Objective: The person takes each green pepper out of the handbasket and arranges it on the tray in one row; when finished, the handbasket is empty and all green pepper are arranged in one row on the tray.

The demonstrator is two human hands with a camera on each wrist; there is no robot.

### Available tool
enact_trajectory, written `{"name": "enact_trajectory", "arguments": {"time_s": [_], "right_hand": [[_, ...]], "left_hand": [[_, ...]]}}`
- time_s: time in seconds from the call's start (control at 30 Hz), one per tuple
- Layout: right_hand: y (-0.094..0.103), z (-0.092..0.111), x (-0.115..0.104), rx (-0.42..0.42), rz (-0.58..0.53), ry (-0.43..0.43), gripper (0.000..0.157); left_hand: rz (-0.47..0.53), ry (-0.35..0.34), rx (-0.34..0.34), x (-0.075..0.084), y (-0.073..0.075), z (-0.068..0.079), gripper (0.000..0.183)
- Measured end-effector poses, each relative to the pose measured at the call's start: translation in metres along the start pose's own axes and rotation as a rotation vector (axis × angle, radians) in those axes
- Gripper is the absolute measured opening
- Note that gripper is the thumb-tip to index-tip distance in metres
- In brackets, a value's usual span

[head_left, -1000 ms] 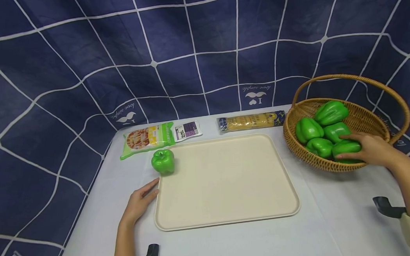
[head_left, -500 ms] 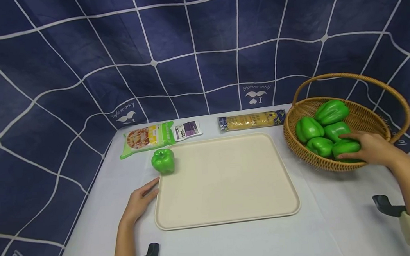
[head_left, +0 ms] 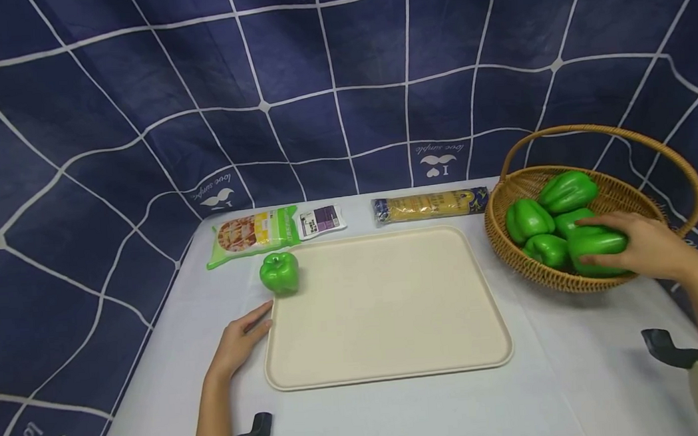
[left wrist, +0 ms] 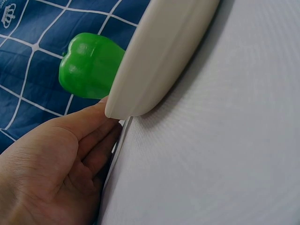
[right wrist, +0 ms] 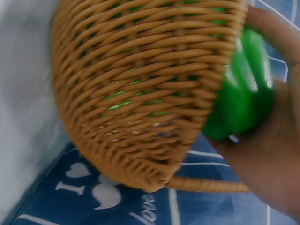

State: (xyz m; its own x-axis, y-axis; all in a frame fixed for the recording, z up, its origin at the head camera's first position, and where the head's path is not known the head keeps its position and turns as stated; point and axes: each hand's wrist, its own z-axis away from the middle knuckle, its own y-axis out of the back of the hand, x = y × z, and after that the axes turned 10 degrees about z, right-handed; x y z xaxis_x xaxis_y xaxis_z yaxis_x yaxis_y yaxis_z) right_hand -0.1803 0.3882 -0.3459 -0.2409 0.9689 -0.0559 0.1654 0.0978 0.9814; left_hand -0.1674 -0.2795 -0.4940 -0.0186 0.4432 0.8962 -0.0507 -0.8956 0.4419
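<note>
Pepper (head_left: 594, 251) at the front of the basket (head_left: 547, 277) by the right edge of the counter (head_left: 433, 413) has just risen slightly, clamped in the grip of the right hand (head_left: 657, 246) and seemingly coming free, while the left hand (head_left: 233, 345), fingers extended, touches the tray (head_left: 384, 309).

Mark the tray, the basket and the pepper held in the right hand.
Tray (head_left: 384, 309): head view, bare middle.
Basket (right wrist: 152, 89): right wrist view, woven outer wall.
Held pepper (head_left: 594, 244): head view, side between the fingers (head_left: 607, 219).

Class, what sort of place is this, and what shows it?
Probably a staged tabletop setup: blue gridded cloth hangs behind a white table bearing a basket of green peppers.
</note>
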Motion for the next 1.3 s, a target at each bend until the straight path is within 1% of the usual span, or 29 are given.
{"name": "enact_trajectory", "arguments": {"time_s": [0.07, 0.17, 0.27, 0.4, 0.47, 0.6, 0.7, 0.83, 1.07, 1.13, 1.23, 1.3], "right_hand": [[0.005, 0.001, -0.006, 0.031, -0.045, -0.009, 0.076], [0.011, 0.001, -0.018, 0.091, -0.103, 0.006, 0.080], [0.014, -0.001, -0.029, 0.159, -0.171, 0.041, 0.082], [0.016, -0.005, -0.043, 0.240, -0.233, 0.098, 0.080], [0.017, -0.008, -0.049, 0.260, -0.246, 0.115, 0.081], [0.016, -0.012, -0.060, 0.296, -0.284, 0.125, 0.085], [0.014, -0.017, -0.070, 0.339, -0.309, 0.138, 0.087], [0.011, -0.023, -0.084, 0.380, -0.349, 0.156, 0.086], [0.005, -0.034, -0.108, 0.433, -0.423, 0.146, 0.086], [0.003, -0.038, -0.114, 0.446, -0.450, 0.166, 0.087], [-0.001, -0.046, -0.127, 0.480, -0.482, 0.227, 0.088], [-0.001, -0.049, -0.140, 0.505, -0.503, 0.274, 0.087]], "left_hand": [[-0.004, 0.004, 0.000, 0.000, 0.000, 0.000, 0.047], [-0.010, 0.012, 0.003, 0.001, -0.001, 0.000, 0.047], [-0.011, 0.017, 0.006, 0.001, -0.001, 0.001, 0.047], [-0.010, 0.015, 0.006, 0.001, -0.001, 0.001, 0.047], [-0.010, 0.012, 0.005, 0.001, 0.000, 0.001, 0.046], [-0.007, 0.009, 0.009, 0.001, 0.000, 0.000, 0.045], [-0.003, 0.009, 0.011, 0.001, 0.000, 0.001, 0.045], [-0.001, 0.013, 0.012, 0.002, -0.001, 0.001, 0.045], [0.007, -0.002, 0.010, 0.003, 0.000, 0.002, 0.044], [0.011, -0.010, 0.008, 0.003, 0.000, 0.002, 0.044], [0.017, -0.014, 0.010, 0.003, 0.001, 0.002, 0.043], [0.017, -0.013, 0.010, 0.003, 0.000, 0.003, 0.044]]}}
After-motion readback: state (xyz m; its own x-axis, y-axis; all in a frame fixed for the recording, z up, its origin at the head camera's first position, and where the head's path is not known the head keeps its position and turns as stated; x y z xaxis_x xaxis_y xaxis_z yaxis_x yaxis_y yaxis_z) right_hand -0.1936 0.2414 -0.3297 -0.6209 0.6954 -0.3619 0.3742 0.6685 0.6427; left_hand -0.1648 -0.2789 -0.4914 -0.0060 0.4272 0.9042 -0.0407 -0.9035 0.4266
